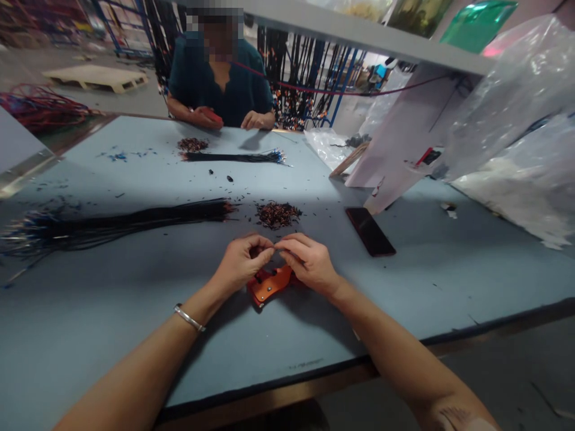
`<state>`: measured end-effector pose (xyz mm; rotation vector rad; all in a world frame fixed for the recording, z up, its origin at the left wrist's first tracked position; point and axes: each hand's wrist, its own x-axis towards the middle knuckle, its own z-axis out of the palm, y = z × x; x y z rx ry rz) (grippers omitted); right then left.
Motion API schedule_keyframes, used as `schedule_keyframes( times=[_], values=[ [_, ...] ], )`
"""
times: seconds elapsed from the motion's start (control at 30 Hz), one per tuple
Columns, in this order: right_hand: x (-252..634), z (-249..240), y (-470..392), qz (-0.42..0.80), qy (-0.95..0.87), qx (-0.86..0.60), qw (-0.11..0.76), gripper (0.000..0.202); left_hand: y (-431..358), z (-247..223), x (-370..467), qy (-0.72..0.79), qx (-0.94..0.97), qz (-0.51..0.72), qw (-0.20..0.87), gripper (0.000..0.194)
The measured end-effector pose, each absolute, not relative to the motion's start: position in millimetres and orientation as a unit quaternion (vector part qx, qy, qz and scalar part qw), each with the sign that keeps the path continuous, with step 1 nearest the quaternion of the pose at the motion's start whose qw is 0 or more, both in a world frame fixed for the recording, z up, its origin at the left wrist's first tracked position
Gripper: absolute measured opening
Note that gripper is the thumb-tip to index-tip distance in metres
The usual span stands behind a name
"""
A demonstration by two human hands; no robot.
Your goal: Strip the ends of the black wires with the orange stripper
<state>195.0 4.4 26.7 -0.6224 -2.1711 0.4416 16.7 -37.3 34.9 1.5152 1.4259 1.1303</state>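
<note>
My left hand (242, 263) and my right hand (313, 261) meet at the fingertips above the table, both pinched closed. Whatever lies between the fingers is too small to make out. Right below them rests an orange wire stripper (275, 284), its far end partly covered by my right hand. Just beyond my fingers sits a pile of short black and copper-coloured wire scraps (277, 215). To the left stretches a long bundle of black wires (148, 221), with blue and silvery ends at the far left and copper tips near the pile.
Across the table (215, 359) a person (220, 78) holds a red tool. Before them lie a second black wire bundle (233, 157) and a scrap pile (192, 144). A phone (371, 231) lies at my right, near a white upright panel (395, 131) and clear plastic bags (507, 155).
</note>
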Motion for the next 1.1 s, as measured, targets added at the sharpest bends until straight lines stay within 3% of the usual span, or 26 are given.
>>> schedule_keyframes(
  times=[0.67, 0.87, 1.1],
  values=[
    [193, 25, 4, 0.086, -0.880, -0.262, 0.386, 0.017, -43, 37, 20, 0.561, 0.558, 0.444, 0.421, 0.031],
    [192, 26, 2, 0.076, -0.885, -0.264, 0.375, 0.017, -43, 37, 21, 0.571, 0.618, 0.426, 0.331, 0.022],
    [189, 28, -1, -0.025, -0.889, -0.276, 0.365, 0.018, -51, 36, 32, 0.587, 0.672, 0.415, 0.177, 0.017]
  ],
)
